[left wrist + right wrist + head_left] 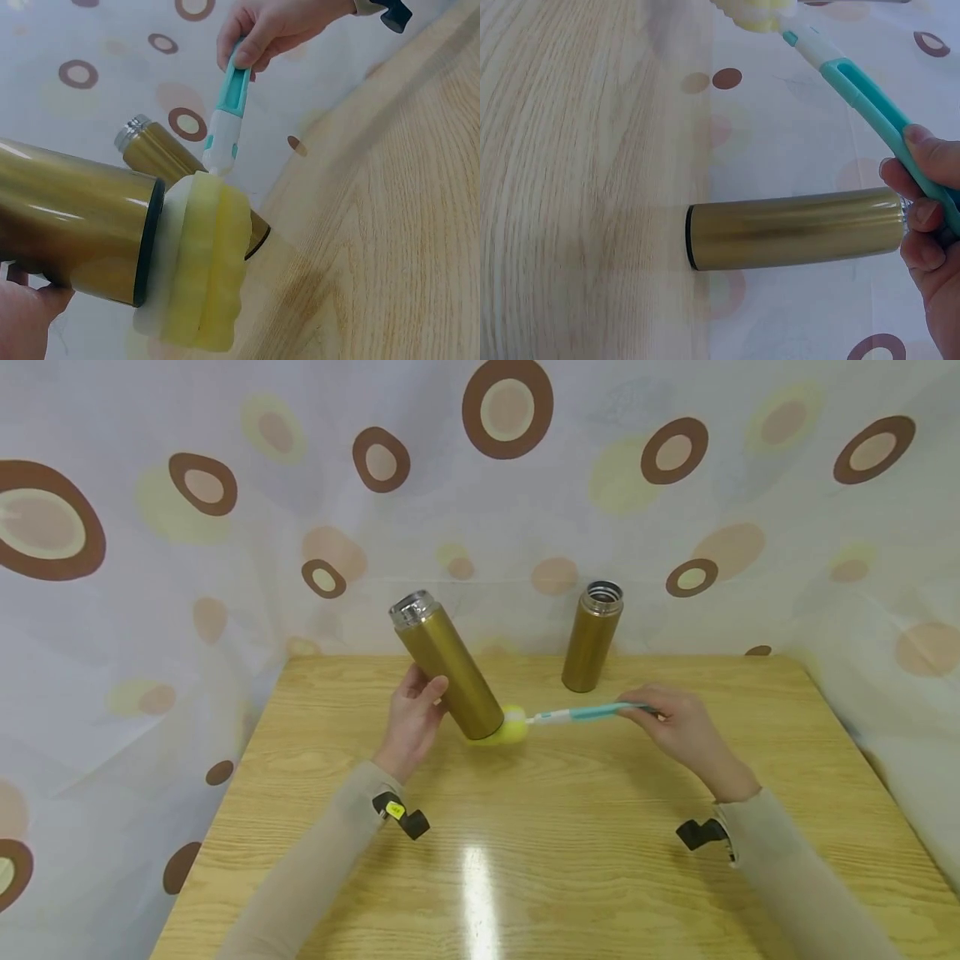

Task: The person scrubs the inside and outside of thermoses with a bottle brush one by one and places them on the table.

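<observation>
My left hand point(414, 717) grips a gold thermos bottle point(452, 672) round its lower half. The bottle is tilted, its uncapped steel mouth up and to the left, its dark-rimmed base down to the right. In my right hand point(682, 731) is the teal and white handle of a sponge bottle brush point(592, 712), held by its far end. The yellow and white sponge head point(201, 262) lies against the bottle's base in the left wrist view. Part of the sponge is hidden behind the bottle in the head view.
A second gold thermos bottle point(591, 639), also uncapped, stands upright near the back edge of the wooden table point(570, 868). Behind and beside the table hangs a pale sheet point(465, 518) printed with brown, peach and yellow circles. Each wrist wears a black camera mount.
</observation>
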`<state>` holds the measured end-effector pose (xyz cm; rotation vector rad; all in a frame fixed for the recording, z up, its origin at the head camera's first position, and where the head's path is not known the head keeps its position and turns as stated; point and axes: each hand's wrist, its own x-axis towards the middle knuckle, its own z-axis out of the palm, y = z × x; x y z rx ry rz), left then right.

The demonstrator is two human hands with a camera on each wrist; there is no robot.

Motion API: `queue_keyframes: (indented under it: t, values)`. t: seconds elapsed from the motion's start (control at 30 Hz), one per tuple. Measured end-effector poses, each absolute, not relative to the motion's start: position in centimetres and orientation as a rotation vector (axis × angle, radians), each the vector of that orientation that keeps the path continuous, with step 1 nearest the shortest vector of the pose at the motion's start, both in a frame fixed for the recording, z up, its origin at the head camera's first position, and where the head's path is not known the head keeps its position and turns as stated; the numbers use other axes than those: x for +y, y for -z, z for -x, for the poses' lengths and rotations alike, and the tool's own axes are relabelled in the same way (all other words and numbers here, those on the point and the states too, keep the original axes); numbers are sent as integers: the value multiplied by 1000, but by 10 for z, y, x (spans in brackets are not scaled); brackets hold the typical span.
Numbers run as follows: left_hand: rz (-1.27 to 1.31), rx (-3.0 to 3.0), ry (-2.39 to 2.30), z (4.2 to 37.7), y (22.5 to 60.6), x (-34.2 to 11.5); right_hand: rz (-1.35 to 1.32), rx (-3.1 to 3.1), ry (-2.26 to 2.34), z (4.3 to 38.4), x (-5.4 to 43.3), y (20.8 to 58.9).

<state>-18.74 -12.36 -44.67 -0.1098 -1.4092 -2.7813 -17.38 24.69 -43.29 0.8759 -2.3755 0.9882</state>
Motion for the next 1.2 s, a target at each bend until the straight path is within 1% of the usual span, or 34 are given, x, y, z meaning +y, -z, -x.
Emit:
queue_keyframes:
  t: [0.17, 0.33, 0.5, 0.67, 0.97, 1.2]
  values:
    - [118, -1381, 2779, 188, 444, -127, -870, -2362, -984, 171, 256, 430]
    - [117, -1361, 2790, 188, 444, -128, -940, -2317, -1021, 169, 260, 430]
    - [89, -1363, 2790, 190, 446, -125, -1036, -2262, -1057, 170, 254, 433]
    - [65, -1378, 2810, 189, 449, -120, -1060, -2230, -1045, 172, 245, 435]
    - [119, -1404, 2808, 189, 449, -121, -832, -2398, -969, 171, 245, 436]
    - [126, -1421, 2726, 193, 442, -132, -789, -2383, -973, 174, 261, 440]
